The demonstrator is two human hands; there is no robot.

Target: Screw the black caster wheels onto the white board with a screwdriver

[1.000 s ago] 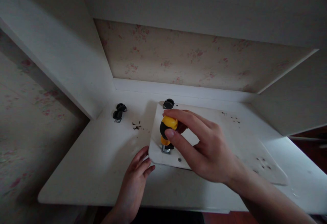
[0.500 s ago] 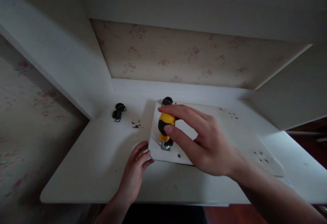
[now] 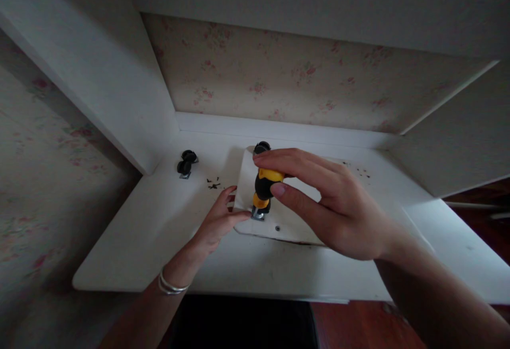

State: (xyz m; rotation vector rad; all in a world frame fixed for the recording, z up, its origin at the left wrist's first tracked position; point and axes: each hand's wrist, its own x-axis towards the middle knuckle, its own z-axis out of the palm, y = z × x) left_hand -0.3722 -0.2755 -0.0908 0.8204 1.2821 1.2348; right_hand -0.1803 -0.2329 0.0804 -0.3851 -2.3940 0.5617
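My right hand (image 3: 338, 205) is closed around the yellow and black handle of a screwdriver (image 3: 268, 185), which stands tilted over a caster at the near left corner of a white board (image 3: 303, 227). The tip meets the caster's metal mounting plate (image 3: 258, 216); the screw under it is too small to make out. My left hand (image 3: 213, 221) grips the board's left edge, thumb reaching over the top to the plate and fingers along the side. Another black caster (image 3: 262, 147) sits at the board's far left corner, partly behind my right hand.
Two loose black casters (image 3: 186, 164) lie on the white desktop (image 3: 131, 232) to the left. Several dark screws (image 3: 214, 185) are scattered between them and the board. Groups of dark holes mark the board's right part. Side panels and an overhead panel enclose the desktop.
My left hand has moved up along the board's edge, its thumb now at the mounting plate. The screwdriver's handle leans more to the right, still in my right hand. The view has shifted slightly.
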